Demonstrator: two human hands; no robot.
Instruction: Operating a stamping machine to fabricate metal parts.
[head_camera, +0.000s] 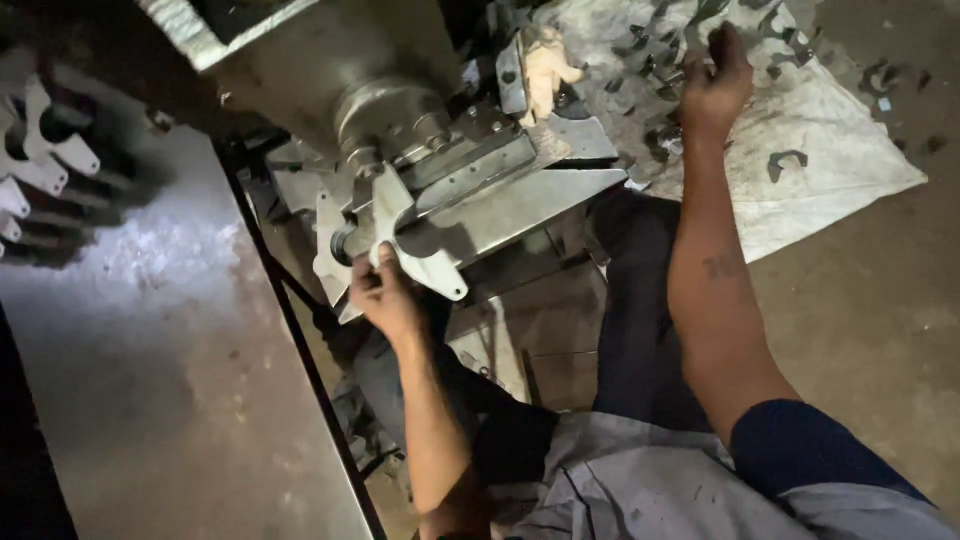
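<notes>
Left hand (385, 295) gripping flat bracket (400, 235) at press spindle (385, 120), right hand (715, 85) spread over loose blanks (787, 160): pinch risk through divided attention.

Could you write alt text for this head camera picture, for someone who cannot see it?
Seen from above, a person's left hand holds a flat pale metal piece against a grey machine, while the right hand reaches to small dark metal pieces scattered on a white cloth on the floor. More pale pieces lie at the left edge.
</notes>
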